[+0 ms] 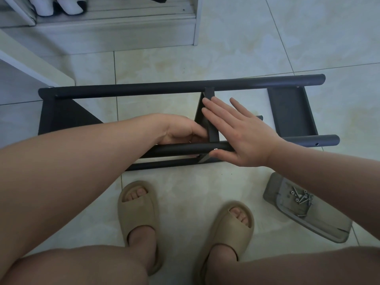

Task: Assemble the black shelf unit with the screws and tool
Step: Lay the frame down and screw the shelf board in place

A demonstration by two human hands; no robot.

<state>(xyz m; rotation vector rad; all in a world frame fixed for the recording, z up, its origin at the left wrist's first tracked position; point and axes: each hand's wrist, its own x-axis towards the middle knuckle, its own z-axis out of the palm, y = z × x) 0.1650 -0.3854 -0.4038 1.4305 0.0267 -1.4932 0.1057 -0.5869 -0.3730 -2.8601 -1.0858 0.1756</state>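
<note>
Middle shelf panel (212, 132) stands crosswise. Right hand (246, 132), fingers straight, presses its right face. Left hand (178, 129) curls on its left, grip unclear.

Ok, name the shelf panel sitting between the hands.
The middle panel, with the right hand flat against it; the left panel and right panel sit untouched.

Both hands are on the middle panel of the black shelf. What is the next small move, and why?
Probably the right hand should leave the middle panel and fetch one of the screws from the grey tray. The left hand grips the panel; a screw head already shows at the near tube, but none is visible at the far tube.
</note>
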